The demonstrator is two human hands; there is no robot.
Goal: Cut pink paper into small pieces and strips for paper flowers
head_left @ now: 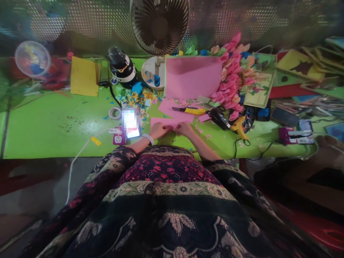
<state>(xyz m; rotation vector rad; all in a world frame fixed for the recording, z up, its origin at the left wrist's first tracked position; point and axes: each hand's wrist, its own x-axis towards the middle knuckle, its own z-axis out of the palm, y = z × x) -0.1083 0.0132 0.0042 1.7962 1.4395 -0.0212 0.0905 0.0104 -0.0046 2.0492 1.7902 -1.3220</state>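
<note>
My left hand (159, 129) and my right hand (184, 128) rest side by side on a small pink paper piece (167, 122) lying on the green table (53, 125). Both hands have their fingers curled and pressed onto the paper, and the fingertips nearly touch each other. A white band circles my left wrist. Just beyond the paper lies a yellow utility knife (189, 110) on another pink sheet. A lit phone (130, 123) lies to the left of my left hand.
A large pink sheet (192, 77) leans at the back beside pink paper flowers (232, 80). A fan (159, 25) stands behind. A tape roll (115, 113), yellow card (84, 76), glue gun (239, 126) and paper scraps lie around.
</note>
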